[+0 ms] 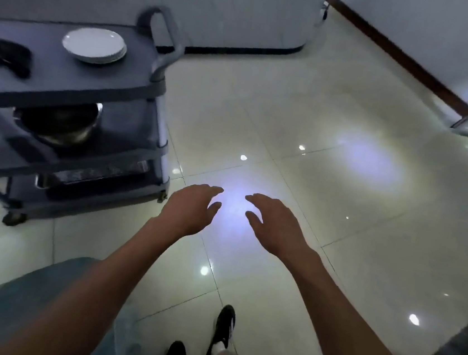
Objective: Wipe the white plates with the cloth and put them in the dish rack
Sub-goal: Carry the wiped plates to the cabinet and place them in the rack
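On the cart (97,83), plates (94,45) well apart from fingers (213,191).

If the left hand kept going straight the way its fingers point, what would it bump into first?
Probably nothing but air. The left hand points forward and a little right over bare floor; the cart with the plates stands off to its left. Depth is hard to judge.

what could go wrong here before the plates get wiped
The plates are stacked near the cart top's edge, so a nudge to the cart might slide them off. The glossy floor looks slippery underfoot. Both hands, left and right, are empty; no dish rack is visible.
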`<state>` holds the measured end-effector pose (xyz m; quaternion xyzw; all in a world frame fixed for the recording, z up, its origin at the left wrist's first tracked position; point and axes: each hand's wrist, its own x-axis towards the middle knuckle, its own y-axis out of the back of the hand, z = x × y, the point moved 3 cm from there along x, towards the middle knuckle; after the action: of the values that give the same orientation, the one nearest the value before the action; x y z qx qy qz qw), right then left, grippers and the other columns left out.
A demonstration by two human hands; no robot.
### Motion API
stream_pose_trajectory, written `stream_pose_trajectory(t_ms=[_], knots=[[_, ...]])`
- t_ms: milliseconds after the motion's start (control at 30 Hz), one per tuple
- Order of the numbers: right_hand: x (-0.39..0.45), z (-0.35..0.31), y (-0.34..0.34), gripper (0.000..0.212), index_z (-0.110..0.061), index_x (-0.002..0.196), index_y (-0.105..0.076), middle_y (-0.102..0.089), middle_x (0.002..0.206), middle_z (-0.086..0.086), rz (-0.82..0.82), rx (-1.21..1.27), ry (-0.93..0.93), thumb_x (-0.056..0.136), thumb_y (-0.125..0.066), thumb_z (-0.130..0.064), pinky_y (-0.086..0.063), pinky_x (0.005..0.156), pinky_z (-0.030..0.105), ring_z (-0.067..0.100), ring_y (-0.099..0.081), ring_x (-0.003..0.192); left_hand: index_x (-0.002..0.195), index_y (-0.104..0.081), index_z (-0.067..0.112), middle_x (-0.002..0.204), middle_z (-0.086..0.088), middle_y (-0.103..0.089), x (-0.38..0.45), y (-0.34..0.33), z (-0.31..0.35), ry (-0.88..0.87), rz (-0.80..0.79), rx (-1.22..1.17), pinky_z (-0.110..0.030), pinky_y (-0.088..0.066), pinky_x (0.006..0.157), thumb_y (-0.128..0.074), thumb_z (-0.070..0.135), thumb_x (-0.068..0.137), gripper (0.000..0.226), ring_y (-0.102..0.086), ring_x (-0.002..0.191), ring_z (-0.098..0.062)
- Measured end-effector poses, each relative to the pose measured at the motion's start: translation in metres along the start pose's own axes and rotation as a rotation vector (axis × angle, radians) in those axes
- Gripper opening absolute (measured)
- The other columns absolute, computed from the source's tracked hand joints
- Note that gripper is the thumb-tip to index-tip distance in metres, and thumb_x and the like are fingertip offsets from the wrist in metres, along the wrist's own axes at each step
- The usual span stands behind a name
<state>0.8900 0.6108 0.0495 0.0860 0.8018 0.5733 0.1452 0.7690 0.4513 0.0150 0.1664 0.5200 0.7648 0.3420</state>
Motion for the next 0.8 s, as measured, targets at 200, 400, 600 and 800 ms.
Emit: stream_pose_trajectory(t_ms=[200, 400, 600, 800], knots=[[0.097, -0.016, -0.01, 0.042, -0.031, 0.145, -0.047, -0.047, 0.15, -0.011, -0.065, 0.085, 0.162, 0.103, -0.046, -0.035, -0.034, 0.107, 0.03, 0.016, -0.044, 0.134, 0.145, -0.047, 0.031, 0.138, 0.005, -0.06, 0.035, 0.02, -0.046, 0.201, 0.025, -0.012, -0.042, -0.048, 0.102, -0.044, 0.042, 0.103, 0.043, -0.057, 0.123, -0.02], [0.196, -0.036, -0.004, 0.04, -0.031, 0.142, -0.05, -0.05, 0.147, -0.011, -0.124, 0.195, 0.316, 0.102, -0.05, -0.034, -0.038, 0.108, 0.031, 0.013, -0.045, 0.134, 0.142, -0.051, 0.028, 0.138, 0.002, -0.061, 0.08, 0.065, -0.07, 0.353, 0.115, 0.005, -0.041, -0.046, 0.102, -0.047, 0.038, 0.102, 0.041, -0.057, 0.123, -0.023], [0.262, -0.079, -0.009, 0.04, -0.027, 0.14, -0.053, -0.055, 0.144, -0.006, -0.188, 0.237, 0.443, 0.101, -0.053, -0.031, -0.041, 0.104, 0.032, 0.017, -0.05, 0.13, 0.139, -0.053, 0.027, 0.136, 0.003, -0.061, 0.09, 0.082, -0.116, 0.499, 0.177, 0.023, -0.039, -0.044, 0.1, -0.05, 0.039, 0.101, 0.04, -0.055, 0.123, -0.022], [0.324, -0.124, -0.027, 0.039, -0.027, 0.139, -0.053, -0.06, 0.136, -0.005, -0.248, 0.228, 0.517, 0.1, -0.054, -0.03, -0.042, 0.089, 0.025, 0.018, -0.062, 0.114, 0.145, -0.046, 0.03, 0.14, 0.006, -0.057, 0.106, 0.089, -0.18, 0.62, 0.223, -0.047, -0.038, -0.041, 0.104, -0.048, 0.042, 0.101, 0.046, -0.05, 0.128, -0.018]])
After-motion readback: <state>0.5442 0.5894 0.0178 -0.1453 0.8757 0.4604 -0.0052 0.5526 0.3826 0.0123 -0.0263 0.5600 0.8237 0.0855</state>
